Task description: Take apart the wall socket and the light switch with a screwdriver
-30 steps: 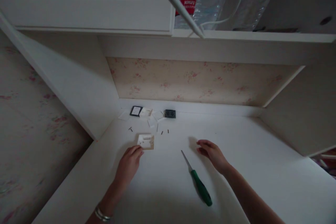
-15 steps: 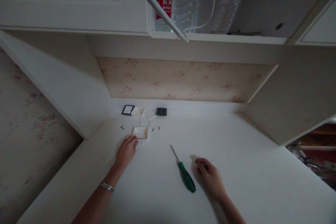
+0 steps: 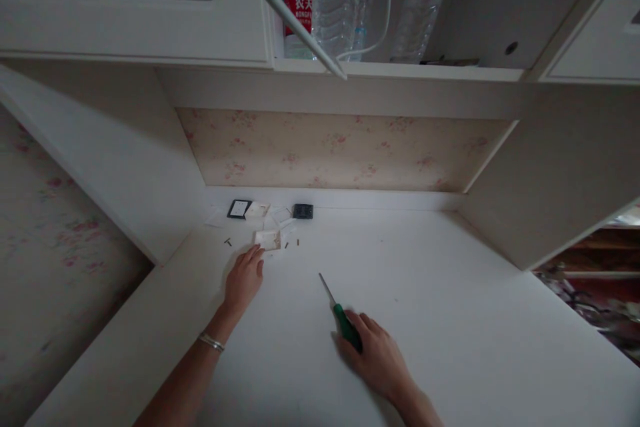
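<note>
A green-handled screwdriver [image 3: 345, 327] lies on the white desk, its thin metal shaft pointing away and to the left. My right hand [image 3: 376, 355] is closed around its handle, covering the rear end. Farther left, my left hand [image 3: 244, 283] reaches to the near edge of a white square mounting box [image 3: 269, 240]. Its fingers are stretched out, and the fingertips are at the box's front left corner. Small screws [image 3: 287, 245] lie right of the box, with more screws [image 3: 228, 242] on its left.
Toward the desk's back are a black-framed white socket panel [image 3: 239, 209], a second white box [image 3: 259, 209], clear plastic wrapping [image 3: 278, 217] and a black module [image 3: 303, 211]. Above, a shelf holds plastic bottles [image 3: 336, 7], and a white rod [image 3: 287, 13] hangs in front.
My right hand has moved left and closed on the screwdriver's handle. My left hand has pushed the white box slightly away, and its fingers have straightened. The view has shifted a little.
</note>
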Demonstrator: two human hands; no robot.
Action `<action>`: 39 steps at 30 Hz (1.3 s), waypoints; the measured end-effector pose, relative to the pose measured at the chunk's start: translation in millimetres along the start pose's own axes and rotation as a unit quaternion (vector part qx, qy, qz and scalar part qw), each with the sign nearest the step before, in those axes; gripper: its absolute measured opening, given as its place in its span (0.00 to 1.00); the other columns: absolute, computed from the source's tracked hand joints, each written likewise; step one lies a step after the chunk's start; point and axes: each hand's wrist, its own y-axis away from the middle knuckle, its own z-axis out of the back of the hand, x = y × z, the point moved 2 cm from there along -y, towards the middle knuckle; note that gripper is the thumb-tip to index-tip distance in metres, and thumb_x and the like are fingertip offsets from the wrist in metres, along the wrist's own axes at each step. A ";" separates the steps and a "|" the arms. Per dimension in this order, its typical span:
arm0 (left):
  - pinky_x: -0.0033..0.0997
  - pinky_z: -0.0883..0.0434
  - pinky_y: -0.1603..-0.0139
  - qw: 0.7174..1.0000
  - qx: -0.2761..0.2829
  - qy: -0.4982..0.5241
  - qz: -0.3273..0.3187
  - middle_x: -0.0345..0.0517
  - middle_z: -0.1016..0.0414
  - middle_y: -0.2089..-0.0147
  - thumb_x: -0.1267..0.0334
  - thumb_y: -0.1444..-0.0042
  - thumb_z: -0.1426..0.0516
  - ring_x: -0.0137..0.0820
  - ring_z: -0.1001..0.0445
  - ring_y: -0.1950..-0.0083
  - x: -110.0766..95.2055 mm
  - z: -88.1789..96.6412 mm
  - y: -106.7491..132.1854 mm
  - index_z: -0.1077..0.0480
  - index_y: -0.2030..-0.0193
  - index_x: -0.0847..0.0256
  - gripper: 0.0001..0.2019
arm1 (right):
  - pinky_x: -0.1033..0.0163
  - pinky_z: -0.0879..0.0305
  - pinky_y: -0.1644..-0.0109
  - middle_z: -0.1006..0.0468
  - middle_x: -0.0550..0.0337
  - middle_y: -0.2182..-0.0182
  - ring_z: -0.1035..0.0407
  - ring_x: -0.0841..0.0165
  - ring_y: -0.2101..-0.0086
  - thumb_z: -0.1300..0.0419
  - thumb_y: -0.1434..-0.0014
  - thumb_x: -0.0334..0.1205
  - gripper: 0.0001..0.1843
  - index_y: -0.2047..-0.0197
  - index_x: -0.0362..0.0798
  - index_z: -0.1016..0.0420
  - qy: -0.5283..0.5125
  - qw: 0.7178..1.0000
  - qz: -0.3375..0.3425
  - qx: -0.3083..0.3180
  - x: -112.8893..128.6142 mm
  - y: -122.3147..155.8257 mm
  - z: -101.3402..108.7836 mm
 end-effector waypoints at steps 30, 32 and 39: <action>0.41 0.33 0.49 0.971 0.086 -0.193 0.115 0.55 0.26 0.50 0.59 0.39 0.58 0.43 0.27 0.56 110.7 76.4 127.8 0.35 0.42 0.66 0.23 | 0.64 0.37 0.67 0.24 0.57 0.68 0.33 0.70 0.72 0.42 0.43 0.53 0.19 0.59 0.46 0.26 -0.436 0.884 -0.079 0.148 28.9 26.9 -50.6; 0.41 0.33 0.50 0.968 0.090 -0.201 0.117 0.54 0.26 0.51 0.57 0.38 0.59 0.43 0.28 0.56 110.5 74.2 127.5 0.36 0.42 0.66 0.23 | 0.63 0.36 0.67 0.24 0.55 0.66 0.33 0.70 0.71 0.42 0.43 0.53 0.20 0.57 0.45 0.26 -0.420 0.892 -0.081 0.150 27.8 28.0 -45.2; 0.44 0.33 0.46 0.974 0.034 -0.155 0.163 0.59 0.29 0.48 0.47 0.40 0.56 0.46 0.29 0.49 104.7 102.5 119.8 0.35 0.44 0.68 0.28 | 0.58 0.33 0.62 0.23 0.51 0.61 0.30 0.64 0.67 0.45 0.40 0.52 0.19 0.54 0.48 0.25 -0.303 0.949 -0.035 0.076 24.9 23.1 62.8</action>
